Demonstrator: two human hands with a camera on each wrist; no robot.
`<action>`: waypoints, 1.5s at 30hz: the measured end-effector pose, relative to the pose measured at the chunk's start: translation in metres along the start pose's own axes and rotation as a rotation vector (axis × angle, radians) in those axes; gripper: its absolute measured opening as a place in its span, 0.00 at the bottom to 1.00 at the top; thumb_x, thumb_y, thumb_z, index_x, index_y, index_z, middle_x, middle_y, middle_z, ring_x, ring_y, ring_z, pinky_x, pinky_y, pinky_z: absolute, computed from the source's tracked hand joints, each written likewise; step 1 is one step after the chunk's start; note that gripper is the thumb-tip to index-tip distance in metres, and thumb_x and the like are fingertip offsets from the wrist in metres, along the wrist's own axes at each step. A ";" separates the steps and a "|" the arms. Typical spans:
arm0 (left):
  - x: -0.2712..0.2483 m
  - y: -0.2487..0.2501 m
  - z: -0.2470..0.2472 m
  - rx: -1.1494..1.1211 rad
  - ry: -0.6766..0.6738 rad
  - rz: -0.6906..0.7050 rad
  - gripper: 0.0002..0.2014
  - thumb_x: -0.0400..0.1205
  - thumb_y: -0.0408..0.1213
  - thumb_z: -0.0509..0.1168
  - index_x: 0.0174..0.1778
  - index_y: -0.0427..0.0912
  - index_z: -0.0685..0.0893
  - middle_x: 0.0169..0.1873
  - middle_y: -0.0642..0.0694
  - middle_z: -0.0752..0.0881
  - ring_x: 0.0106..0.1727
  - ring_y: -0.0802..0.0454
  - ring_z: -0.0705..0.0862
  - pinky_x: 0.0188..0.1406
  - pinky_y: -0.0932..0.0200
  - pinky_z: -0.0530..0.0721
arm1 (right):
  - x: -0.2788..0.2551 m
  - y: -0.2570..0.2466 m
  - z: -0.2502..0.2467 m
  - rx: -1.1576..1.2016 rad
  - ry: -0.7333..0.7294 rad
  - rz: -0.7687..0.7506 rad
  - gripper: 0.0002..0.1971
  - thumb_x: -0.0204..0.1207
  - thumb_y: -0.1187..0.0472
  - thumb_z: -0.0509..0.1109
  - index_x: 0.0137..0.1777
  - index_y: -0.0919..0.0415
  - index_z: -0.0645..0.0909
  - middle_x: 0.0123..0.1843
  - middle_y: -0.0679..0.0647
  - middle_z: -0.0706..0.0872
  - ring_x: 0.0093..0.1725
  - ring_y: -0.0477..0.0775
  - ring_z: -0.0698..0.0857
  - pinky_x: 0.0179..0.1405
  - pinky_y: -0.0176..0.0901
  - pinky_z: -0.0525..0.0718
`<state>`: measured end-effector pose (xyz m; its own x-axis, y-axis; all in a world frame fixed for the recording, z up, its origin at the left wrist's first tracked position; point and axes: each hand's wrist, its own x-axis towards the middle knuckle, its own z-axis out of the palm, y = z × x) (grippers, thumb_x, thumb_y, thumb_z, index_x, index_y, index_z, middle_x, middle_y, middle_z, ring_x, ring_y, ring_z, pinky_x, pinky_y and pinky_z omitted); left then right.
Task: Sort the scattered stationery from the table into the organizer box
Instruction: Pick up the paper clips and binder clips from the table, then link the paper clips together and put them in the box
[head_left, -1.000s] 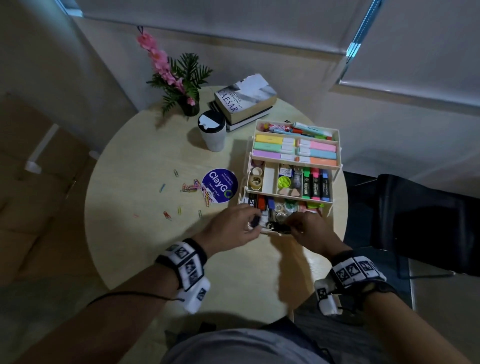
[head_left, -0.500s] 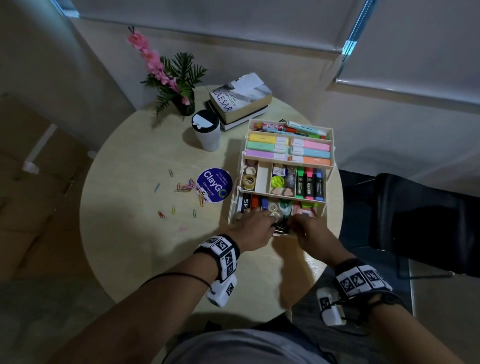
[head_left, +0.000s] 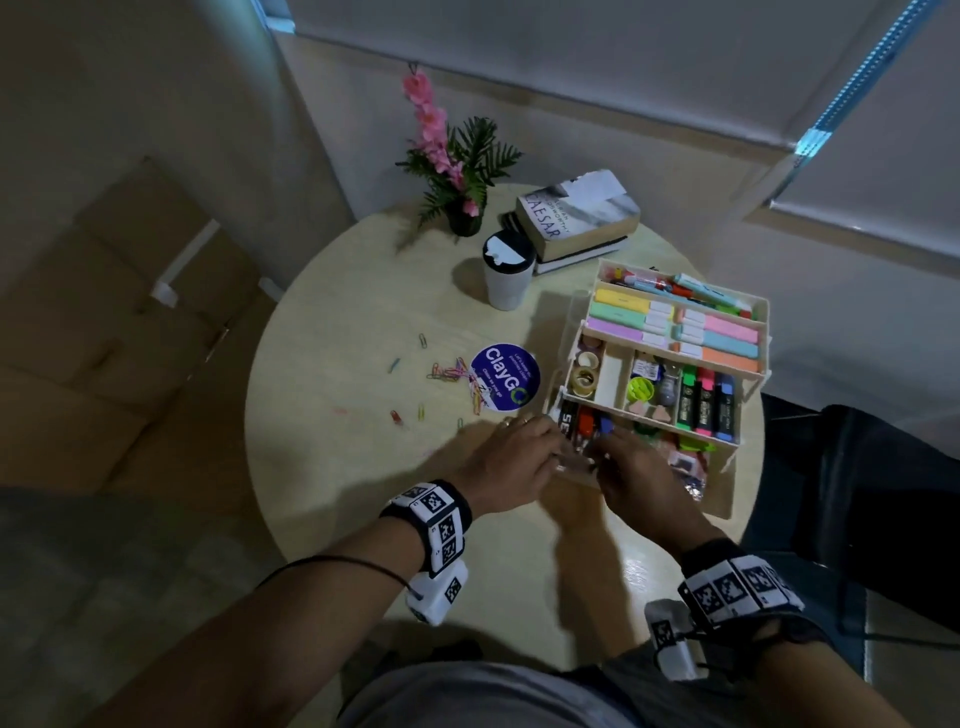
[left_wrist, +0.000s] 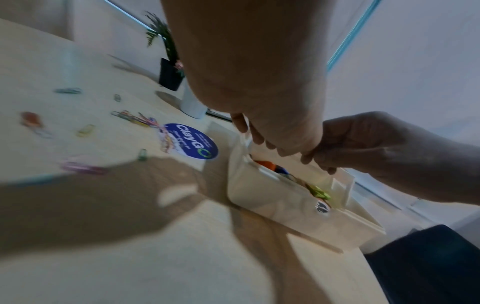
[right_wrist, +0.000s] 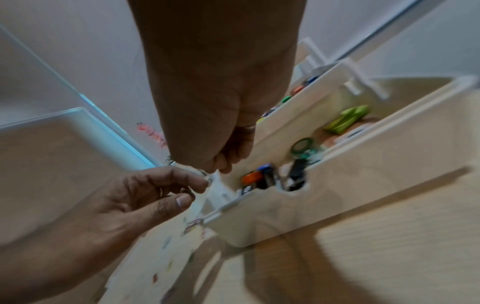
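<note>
The white tiered organizer box (head_left: 719, 488) stands open at the table's right, with highlighters, markers and tape in its trays. Both hands meet at the front left of its bottom tier. My left hand (head_left: 550, 447) and right hand (head_left: 605, 457) have curled fingers and pinch what looks like a small clear piece (head_left: 574, 462) between them; blur hides its shape. In the right wrist view a black binder clip (right_wrist: 296, 174) lies inside the bottom tier beside an orange item. Coloured paper clips (head_left: 452, 371) lie scattered on the table to the left.
A round blue ClayGo sticker (head_left: 505, 378) lies between the clips and the box. Behind it are a white cup (head_left: 506, 275), stacked books (head_left: 576, 218) and a potted pink flower (head_left: 457, 166). A dark chair (head_left: 883, 493) is at the right of the table.
A second ago both hands held a black clip at the bottom tier's front; now it lies in the tier. The hands have stayed there, closer together.
</note>
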<state>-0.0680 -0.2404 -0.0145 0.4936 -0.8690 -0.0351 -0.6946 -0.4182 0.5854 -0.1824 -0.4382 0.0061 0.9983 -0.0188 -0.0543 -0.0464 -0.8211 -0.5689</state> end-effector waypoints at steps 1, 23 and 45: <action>-0.009 -0.011 -0.005 -0.007 0.036 -0.010 0.12 0.87 0.38 0.62 0.64 0.46 0.85 0.57 0.50 0.81 0.58 0.50 0.79 0.53 0.51 0.81 | 0.006 -0.007 0.004 0.006 -0.020 -0.009 0.13 0.78 0.73 0.70 0.57 0.57 0.87 0.51 0.49 0.85 0.48 0.46 0.81 0.45 0.39 0.81; -0.144 -0.217 -0.050 0.106 -0.116 -0.692 0.56 0.82 0.76 0.50 0.90 0.39 0.33 0.88 0.39 0.26 0.89 0.40 0.26 0.90 0.38 0.36 | 0.172 -0.085 0.122 0.096 -0.211 0.343 0.24 0.92 0.52 0.58 0.85 0.61 0.66 0.85 0.67 0.70 0.83 0.74 0.72 0.75 0.73 0.79; -0.006 -0.244 -0.068 0.248 -0.216 -0.238 0.33 0.93 0.53 0.39 0.92 0.41 0.42 0.91 0.41 0.35 0.91 0.40 0.35 0.91 0.38 0.47 | 0.139 -0.076 0.169 0.068 -0.203 0.062 0.36 0.86 0.60 0.58 0.93 0.63 0.52 0.94 0.61 0.50 0.93 0.66 0.52 0.88 0.71 0.65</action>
<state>0.1341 -0.1152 -0.1021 0.5530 -0.7648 -0.3308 -0.6922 -0.6426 0.3286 -0.0457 -0.2817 -0.0972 0.9664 0.0526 -0.2516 -0.1170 -0.7813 -0.6131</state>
